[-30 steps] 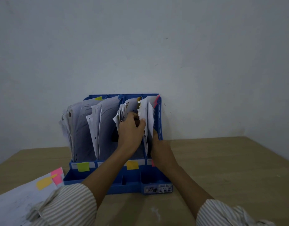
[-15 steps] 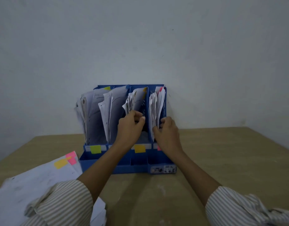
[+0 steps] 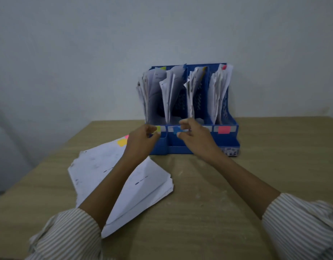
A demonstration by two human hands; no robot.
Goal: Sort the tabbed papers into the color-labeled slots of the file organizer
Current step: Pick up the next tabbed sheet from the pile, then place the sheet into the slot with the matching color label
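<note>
So all four slots of the blue file organizer (image 3: 225, 117) already have papers in them, but a stack of tabbed papers (image 3: 124, 184) sits on the table (image 3: 274, 156) beside it. Left hand (image 3: 141, 141) and right hand (image 3: 195, 139) hover loosely curled, holding nothing.

The file organizer (image 3: 226, 111) is blue. Relative to it:

- Front edge, left to right: a yellow-green label (image 3: 158, 128), a blue label (image 3: 177, 130), a pink label (image 3: 223, 129).
- Inside its slots: white papers (image 3: 219, 91).
- Left of it: a white paper stack (image 3: 128, 184) with yellow (image 3: 122, 142) and pink tabs.
- Under it: a tan wood-grain table (image 3: 274, 151).
- Nearest the camera: white sleeves (image 3: 302, 222) with thin grey stripes.
</note>
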